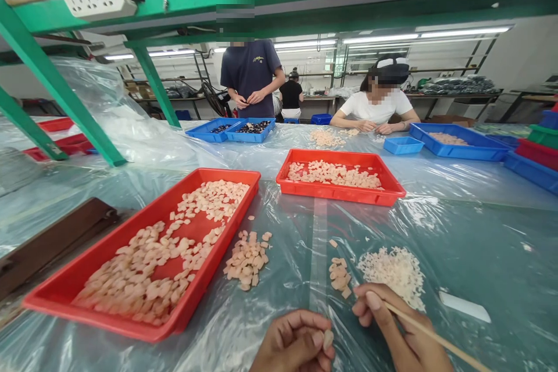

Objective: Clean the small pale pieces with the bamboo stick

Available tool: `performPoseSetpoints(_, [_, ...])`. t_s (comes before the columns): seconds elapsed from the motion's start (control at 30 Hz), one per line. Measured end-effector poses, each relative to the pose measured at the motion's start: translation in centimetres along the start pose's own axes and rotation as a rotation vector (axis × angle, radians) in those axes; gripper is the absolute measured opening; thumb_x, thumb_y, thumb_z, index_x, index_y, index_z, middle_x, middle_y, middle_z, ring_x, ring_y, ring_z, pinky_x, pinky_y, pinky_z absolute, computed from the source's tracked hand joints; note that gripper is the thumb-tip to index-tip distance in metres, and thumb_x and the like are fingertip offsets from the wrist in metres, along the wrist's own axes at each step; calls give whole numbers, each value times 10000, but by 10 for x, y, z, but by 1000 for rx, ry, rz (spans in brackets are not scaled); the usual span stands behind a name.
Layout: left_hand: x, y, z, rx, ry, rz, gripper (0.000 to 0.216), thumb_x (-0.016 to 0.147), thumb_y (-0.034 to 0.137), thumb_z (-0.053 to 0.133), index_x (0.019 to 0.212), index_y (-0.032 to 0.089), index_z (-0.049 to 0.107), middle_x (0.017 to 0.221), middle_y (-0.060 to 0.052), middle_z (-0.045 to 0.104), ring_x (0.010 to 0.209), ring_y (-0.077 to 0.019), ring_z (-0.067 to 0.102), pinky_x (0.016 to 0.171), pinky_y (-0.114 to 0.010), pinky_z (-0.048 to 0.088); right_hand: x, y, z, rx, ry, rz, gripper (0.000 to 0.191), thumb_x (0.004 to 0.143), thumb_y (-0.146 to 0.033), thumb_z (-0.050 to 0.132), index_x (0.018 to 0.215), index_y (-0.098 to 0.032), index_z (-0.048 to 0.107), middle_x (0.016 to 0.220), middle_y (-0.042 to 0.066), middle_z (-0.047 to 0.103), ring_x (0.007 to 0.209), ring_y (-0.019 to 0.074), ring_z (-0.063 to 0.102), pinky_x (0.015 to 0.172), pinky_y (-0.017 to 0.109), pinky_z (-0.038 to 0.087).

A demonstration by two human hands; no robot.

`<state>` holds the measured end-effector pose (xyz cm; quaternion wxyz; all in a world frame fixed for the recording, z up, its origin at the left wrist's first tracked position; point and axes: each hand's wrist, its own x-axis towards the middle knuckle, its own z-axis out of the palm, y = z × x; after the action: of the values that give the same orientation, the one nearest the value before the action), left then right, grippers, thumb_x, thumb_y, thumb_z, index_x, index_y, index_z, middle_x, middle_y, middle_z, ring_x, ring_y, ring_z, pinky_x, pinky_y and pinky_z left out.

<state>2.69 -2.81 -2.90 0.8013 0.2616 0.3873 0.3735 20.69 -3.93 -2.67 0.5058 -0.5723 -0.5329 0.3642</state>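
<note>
Plastic-covered table [436,226]; left hand [294,343] pinches pale peach piece [328,338].

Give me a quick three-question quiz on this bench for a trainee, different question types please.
1. True or false: the left hand pinches a small pale piece.
2. What does the right hand hold? A) scissors B) a thin wooden stick C) a brush
3. Fill in: the heap of white bits lies on the plastic sheet, not in a red ____.

Key: 1 true; 2 B; 3 tray.
</note>
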Motion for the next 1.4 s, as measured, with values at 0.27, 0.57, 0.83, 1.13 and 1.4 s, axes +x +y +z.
performPoseSetpoints(0.27, [7,20,6,860,75,311,133,726,268,655,702,140,634,582,29,549,530,-100,477,518,-199,336,9,-1,-13,-132,106,-38,331,865,-510,486,821,-238,670,686,22,675,641,194,639,523,206,472])
performPoseSetpoints(0.57, [38,50,39,1415,98,591,179,755,116,532,814,175,690,835,-31,620,807,-188,578,746,-269,406,12,-2,-17,-249,72,-126,350,888,-501,434,846,-255,679,687,-2,690,643,178,650,562,193,452])
performPoseSetpoints(0.83, [56,36,38,1479,81,621,154,758,105,534,723,171,669,769,-13,574,778,-185,547,702,-261,398,14,-3,-18,-274,41,-233,357,911,-475,406,809,-251,665,650,-8,682,575,157,641,522,177,437])
performPoseSetpoints(1.13, [49,33,28,1305,16,582,202,669,24,555,768,181,636,892,-36,609,909,-200,554,803,-270,403,22,0,-35,-511,44,-169,403,948,-455,267,941,-267,624,749,14,721,665,190,694,573,224,496])
performPoseSetpoints(1.4, [51,29,25,1271,-39,604,276,631,-28,502,774,176,620,881,-34,586,853,-179,555,757,-251,418,40,7,-110,-987,133,164,347,853,-472,391,876,-275,675,844,79,751,708,329,694,569,380,472])
